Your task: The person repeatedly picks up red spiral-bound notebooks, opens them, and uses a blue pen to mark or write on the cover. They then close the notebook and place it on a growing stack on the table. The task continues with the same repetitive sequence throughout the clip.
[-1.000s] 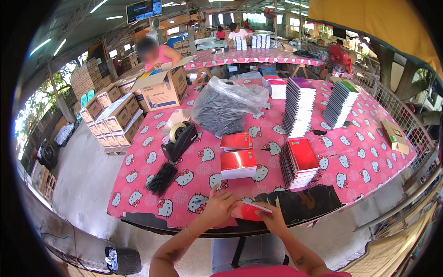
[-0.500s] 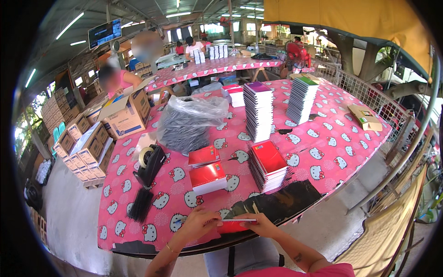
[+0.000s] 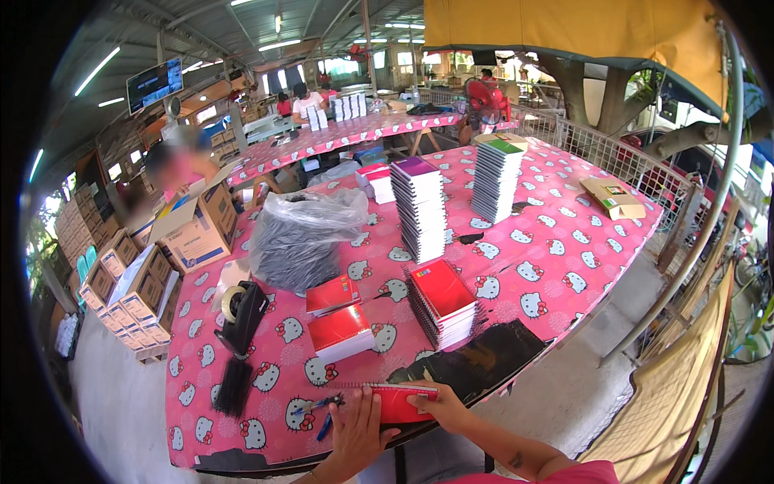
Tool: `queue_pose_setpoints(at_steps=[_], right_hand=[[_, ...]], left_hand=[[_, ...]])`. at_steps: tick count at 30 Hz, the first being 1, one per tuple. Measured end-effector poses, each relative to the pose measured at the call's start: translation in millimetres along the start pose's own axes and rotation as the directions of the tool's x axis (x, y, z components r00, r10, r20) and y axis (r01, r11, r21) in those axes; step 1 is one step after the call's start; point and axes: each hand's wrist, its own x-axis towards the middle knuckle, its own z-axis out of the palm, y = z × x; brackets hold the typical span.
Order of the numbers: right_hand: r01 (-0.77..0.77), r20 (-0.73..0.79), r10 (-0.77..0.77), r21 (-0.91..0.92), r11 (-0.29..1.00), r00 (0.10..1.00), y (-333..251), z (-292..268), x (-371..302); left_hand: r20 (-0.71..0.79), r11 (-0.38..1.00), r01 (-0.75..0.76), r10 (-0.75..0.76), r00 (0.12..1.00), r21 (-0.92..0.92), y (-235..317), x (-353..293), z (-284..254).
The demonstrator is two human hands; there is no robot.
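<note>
A red spiral notebook (image 3: 399, 403) lies at the table's near edge with its cover up. My right hand (image 3: 442, 410) grips its right end, the thumb on top of the cover. My left hand (image 3: 360, 423) rests with fingers stretched out across the notebook's left end. A dark wire coil (image 3: 343, 385) sticks out leftward from the notebook's top edge. Beside my left hand lie several pens (image 3: 321, 407), one with blue on it. Farther in are a stack of red notebooks without visible coils (image 3: 343, 332) and a stack of red spiral notebooks (image 3: 445, 302).
A black tape dispenser (image 3: 242, 319) and a bundle of black coils (image 3: 234, 387) lie left. Behind stand a plastic bag of dark coils (image 3: 298, 250), a purple-topped notebook stack (image 3: 419, 210) and a green-topped one (image 3: 496, 181). Another person (image 3: 181, 173) is by an open carton (image 3: 197, 226).
The red notebook, earlier tilted nearly edge-on between both hands, now shows its cover. My left hand has gone from a pinch to stretched fingers. The view has shifted rightward.
</note>
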Motion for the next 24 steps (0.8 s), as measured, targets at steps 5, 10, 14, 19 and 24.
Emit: queue_pose_setpoints(at_steps=[5, 10, 14, 19, 24], right_hand=[[-0.074, 0.078, 0.077, -0.036, 0.997, 0.994, -12.9, 10.8, 5.1], [-0.036, 0.091, 0.03, 0.06, 0.998, 0.995, -2.7, 4.1, 4.4], [0.033, 0.133, -0.032, -0.003, 0.999, 0.991, -1.6, 9.6, 2.8], [-0.058, 0.176, 0.065, -0.046, 0.997, 0.982, -7.7, 14.7, -4.5], [-0.009, 0.03, 0.01, -0.023, 1.0, 0.999, -21.3, 12.7, 4.1]], left_hand=[[0.036, 0.988, 0.144, -0.146, 0.989, 0.051, -19.7, 24.2, -18.4], [0.017, 0.997, 0.056, -0.057, 0.998, 0.054, -10.3, 15.2, -11.5], [0.016, 0.996, 0.087, -0.087, 0.996, -0.007, -9.8, 24.2, -17.0], [0.028, 0.995, 0.087, -0.088, 0.996, 0.057, -11.6, 29.9, -22.6], [-0.033, 0.995, 0.061, -0.064, 0.997, -0.084, 6.6, 8.0, -5.2]])
